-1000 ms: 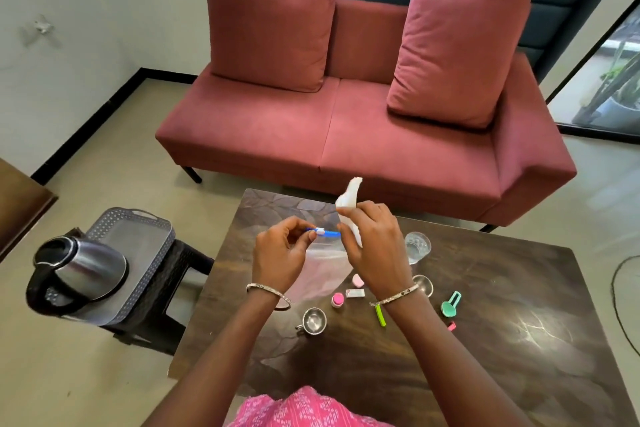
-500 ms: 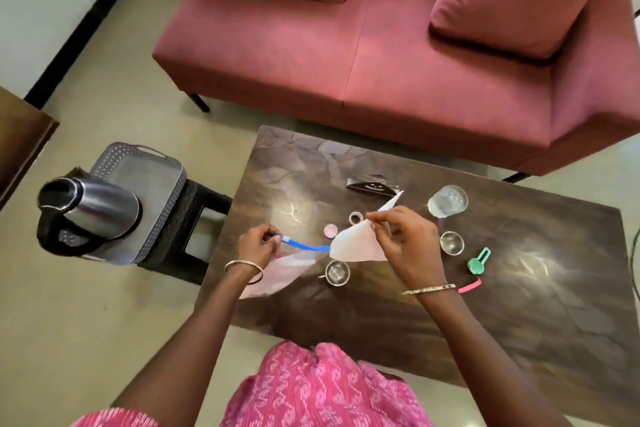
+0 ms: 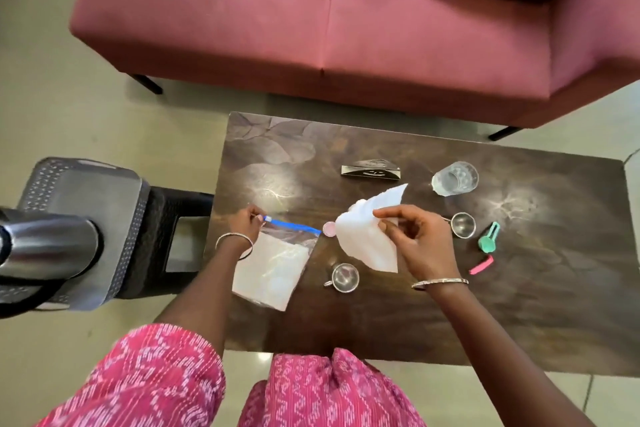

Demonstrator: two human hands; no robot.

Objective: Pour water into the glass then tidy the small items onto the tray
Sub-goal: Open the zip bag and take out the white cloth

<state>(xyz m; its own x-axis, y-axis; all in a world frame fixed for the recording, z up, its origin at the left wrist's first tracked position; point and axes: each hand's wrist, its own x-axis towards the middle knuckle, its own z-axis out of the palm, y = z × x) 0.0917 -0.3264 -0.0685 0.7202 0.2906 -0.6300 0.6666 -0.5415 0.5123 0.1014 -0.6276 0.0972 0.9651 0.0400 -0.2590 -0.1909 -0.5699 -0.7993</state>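
Now lowered toward my bench [image 3: 415, 322], zip bag [image 3: 273, 263] pinched at its blue seal by left hand [image 3: 246, 224], right hand [image 3: 415, 239] pinching white tissue [image 3: 369, 236], glass [image 3: 454, 178] beyond.

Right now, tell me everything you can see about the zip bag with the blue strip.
The zip bag is a clear plastic pouch with a blue seal strip along its top edge. It looks thin and soft, and something white shows through it. It lies mostly flat near the left edge of the dark table, slanting toward the person. The left hand pinches the strip's left end. A small pink disc sits at the strip's right end; contact is unclear.
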